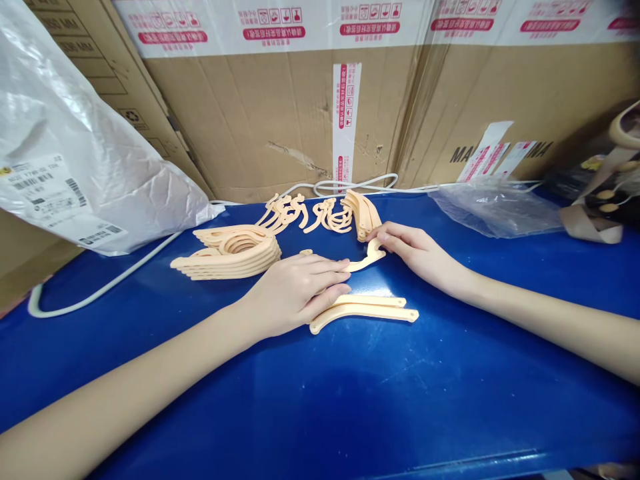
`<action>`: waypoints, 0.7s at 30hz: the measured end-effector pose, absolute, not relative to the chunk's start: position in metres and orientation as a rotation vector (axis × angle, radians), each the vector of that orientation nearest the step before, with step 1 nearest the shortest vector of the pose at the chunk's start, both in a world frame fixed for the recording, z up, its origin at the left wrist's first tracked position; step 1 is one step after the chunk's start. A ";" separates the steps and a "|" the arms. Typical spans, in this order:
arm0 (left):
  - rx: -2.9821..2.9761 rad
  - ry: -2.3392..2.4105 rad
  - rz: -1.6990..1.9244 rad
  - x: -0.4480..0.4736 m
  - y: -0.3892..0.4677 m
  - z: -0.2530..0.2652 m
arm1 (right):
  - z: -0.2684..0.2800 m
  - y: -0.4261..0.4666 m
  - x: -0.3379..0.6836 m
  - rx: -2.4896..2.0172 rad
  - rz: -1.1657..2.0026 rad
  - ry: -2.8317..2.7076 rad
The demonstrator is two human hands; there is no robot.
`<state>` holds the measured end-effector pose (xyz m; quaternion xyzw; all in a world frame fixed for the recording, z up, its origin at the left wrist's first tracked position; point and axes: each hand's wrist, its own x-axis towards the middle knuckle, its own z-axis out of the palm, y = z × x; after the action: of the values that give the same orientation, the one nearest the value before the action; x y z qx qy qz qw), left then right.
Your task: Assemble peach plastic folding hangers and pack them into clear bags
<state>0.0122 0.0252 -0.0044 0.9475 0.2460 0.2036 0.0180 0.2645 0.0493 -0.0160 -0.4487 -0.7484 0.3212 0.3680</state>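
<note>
My left hand (305,288) lies over a cream plastic hanger piece (357,265), its fingers together and closed on it; part of the piece is hidden underneath. At the other end, my right hand (413,248) pinches the curved, hook-like part (376,251) of the same piece with thumb and fingers. Just in front of my left hand lie two loose hanger arms (370,311), side by side. A neat stack of cream folding hangers (235,257) sits to the left of my left hand. Behind my right fingertips stands a bundle of more hanger arms (364,212).
Loose cream hooks (286,213) are spread at the back of the blue table (320,413). Cardboard boxes (280,120) wall off the rear. A white cable (105,283) runs along the back and left. A silver mailing bag (100,147) leans left; a clear plastic bag (500,210) lies right.
</note>
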 end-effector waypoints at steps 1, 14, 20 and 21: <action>2.947 0.765 0.639 0.012 0.025 -0.004 | -0.016 0.049 0.264 -1.146 0.829 -1.932; 2.982 0.739 0.698 0.016 0.023 -0.001 | -0.019 0.051 0.266 -1.171 0.712 -2.028; 2.976 0.729 0.727 0.015 0.023 -0.003 | -0.014 0.039 0.261 -1.273 0.412 -2.108; 2.963 0.726 0.737 0.015 0.023 -0.003 | -0.013 0.037 0.260 -1.275 0.351 -2.139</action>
<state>0.0149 0.0232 -0.0030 0.9441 0.2313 0.2348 0.0015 0.2599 0.0369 -0.0128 -0.4824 -0.8092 0.1329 0.3080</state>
